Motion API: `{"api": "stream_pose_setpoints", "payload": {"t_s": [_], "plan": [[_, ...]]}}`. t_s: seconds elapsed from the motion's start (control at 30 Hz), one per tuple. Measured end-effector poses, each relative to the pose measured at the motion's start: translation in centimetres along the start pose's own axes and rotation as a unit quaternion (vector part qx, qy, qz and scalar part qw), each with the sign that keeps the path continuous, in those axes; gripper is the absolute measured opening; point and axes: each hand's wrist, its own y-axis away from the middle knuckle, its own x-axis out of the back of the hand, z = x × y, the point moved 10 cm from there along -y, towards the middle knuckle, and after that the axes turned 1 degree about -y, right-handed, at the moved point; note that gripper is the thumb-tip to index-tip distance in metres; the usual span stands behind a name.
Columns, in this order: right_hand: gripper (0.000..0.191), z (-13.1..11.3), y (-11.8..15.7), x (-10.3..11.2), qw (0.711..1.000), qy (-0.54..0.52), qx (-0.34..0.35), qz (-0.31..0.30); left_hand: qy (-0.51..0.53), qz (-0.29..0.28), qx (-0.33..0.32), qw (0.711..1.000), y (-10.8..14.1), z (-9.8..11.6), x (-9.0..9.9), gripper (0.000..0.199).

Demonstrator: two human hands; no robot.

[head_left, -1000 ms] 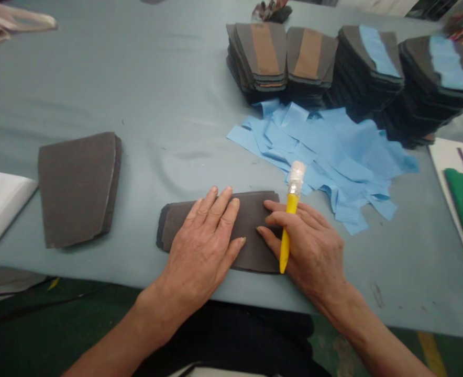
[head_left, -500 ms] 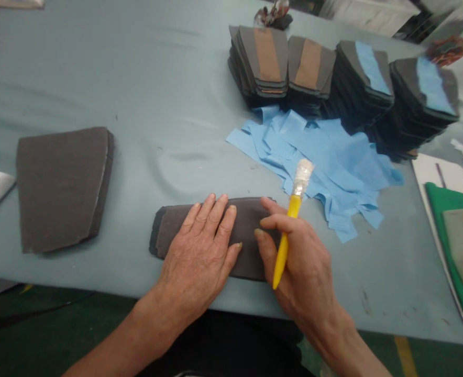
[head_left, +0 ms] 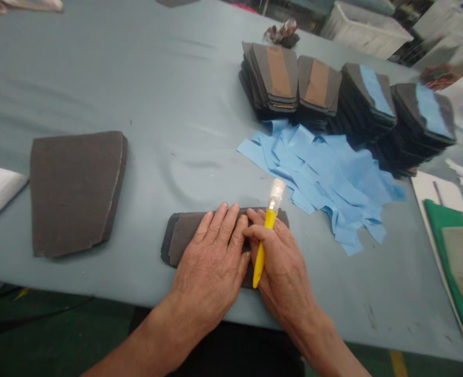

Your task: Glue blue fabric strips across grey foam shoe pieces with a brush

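- Pose: my left hand [head_left: 208,267] lies palm down and open, fingers spread, forearm coming in from lower left. My right hand [head_left: 280,267] is closed around a yellow-handled brush [head_left: 269,220], forearm coming in from lower right.
- Brush: its wrapped, pale head points up and away from me, past the far edge of the work. The other end of the handle points down toward me, just beside my left hand.
- Work: a dark grey foam piece [head_left: 186,235] lies flat on the counter [head_left: 137,104], under both hands. My left hand covers most of it, and my right hand sits on its right part. Its left end shows beyond my left hand.
- Nearby: a larger dark grey foam panel [head_left: 74,193] lies to the left, well apart from my hands. Loose blue scraps [head_left: 318,178] lie just beyond the brush head.
- Farther off: stacks with brown strips [head_left: 268,78] and stacks with blue strips [head_left: 367,99] stand in a row behind the scraps.
- Change from the earlier frame: my hands are closer together, with my right fingers now beside my left fingers instead of apart. The brush stands more upright, and the view has shifted.
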Motion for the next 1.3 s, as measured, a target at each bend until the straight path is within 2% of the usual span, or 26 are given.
{"api": "stream_pose_setpoints", "payload": {"t_s": [0.23,0.47,0.63,0.93,1.2,1.3], "plan": [[0.01,0.9,0.7,0.9,0.998,0.05,-0.007,0.029,0.011,-0.014,0.013,1.0,0.4,0.0,0.0,0.052],[0.012,1.5,1.0,1.1,0.999,0.03,-0.015,0.038,-0.01,-0.018,0.021,1.0,1.0,-1.2,0.3,0.056],[0.013,2.3,1.4,1.0,0.998,0.007,-0.05,0.028,-0.019,-0.015,0.029,0.999,1.5,-2.2,0.5,0.06],[0.016,3.1,2.1,1.3,0.997,-0.019,-0.075,0.023,-0.027,-0.006,0.029,0.999,1.6,-2.5,0.5,0.061],[0.012,3.3,2.0,2.4,0.997,0.051,-0.058,0.023,-0.029,0.005,0.029,0.999,1.6,-2.4,0.6,0.061],[0.013,2.7,1.5,2.8,0.995,0.071,-0.058,0.032,-0.03,0.013,0.029,0.999,1.6,-2.3,0.6,0.061]]}}
